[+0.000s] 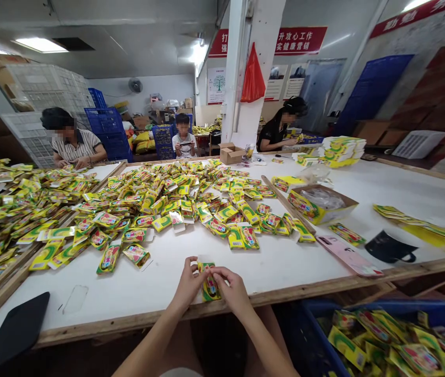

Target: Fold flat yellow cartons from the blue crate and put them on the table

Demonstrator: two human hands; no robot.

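Note:
A small yellow-and-green printed box (209, 291) stands near the table's front edge, its white flap showing at the top. My left hand (189, 280) grips its left side, thumb across the upper front. From the right, my right hand (230, 285) pinches at the upper front of the same box, fingertips meeting the left thumb. Whether the box holds anything is hidden. Just beyond my hands, a loose pile of similar small boxes (175, 196) spreads over the white table (128, 293), some with open flaps.
A blue crate (316, 335) of boxes sits low at right. A pink phone (348, 255), a black mug (390, 246) and an open carton (324, 204) lie on the right. A black tablet-like slab (18, 324) overhangs the left edge. Wooden strips divide the table. Several people sit beyond.

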